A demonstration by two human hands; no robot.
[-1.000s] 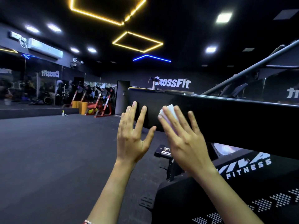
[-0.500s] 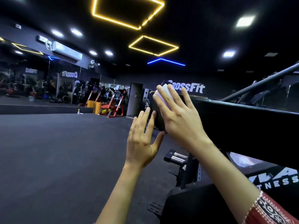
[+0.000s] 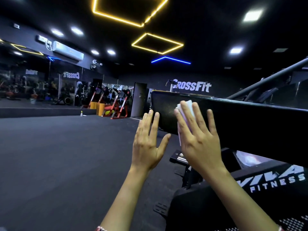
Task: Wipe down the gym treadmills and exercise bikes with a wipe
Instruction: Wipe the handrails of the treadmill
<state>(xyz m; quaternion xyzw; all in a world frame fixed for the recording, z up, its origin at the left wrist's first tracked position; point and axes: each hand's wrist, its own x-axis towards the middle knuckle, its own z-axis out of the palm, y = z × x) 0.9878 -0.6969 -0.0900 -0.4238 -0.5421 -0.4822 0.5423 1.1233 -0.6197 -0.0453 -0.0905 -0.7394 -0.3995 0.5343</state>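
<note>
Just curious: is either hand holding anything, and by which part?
The right hand presses a wipe flat against the black panel, straight fingers across its middle. The left hand holds nothing.

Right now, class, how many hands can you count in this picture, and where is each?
2. The left hand is raised open beside the end of the black panel; the right hand presses the white wipe flat against its side. None seems hidden.
</note>
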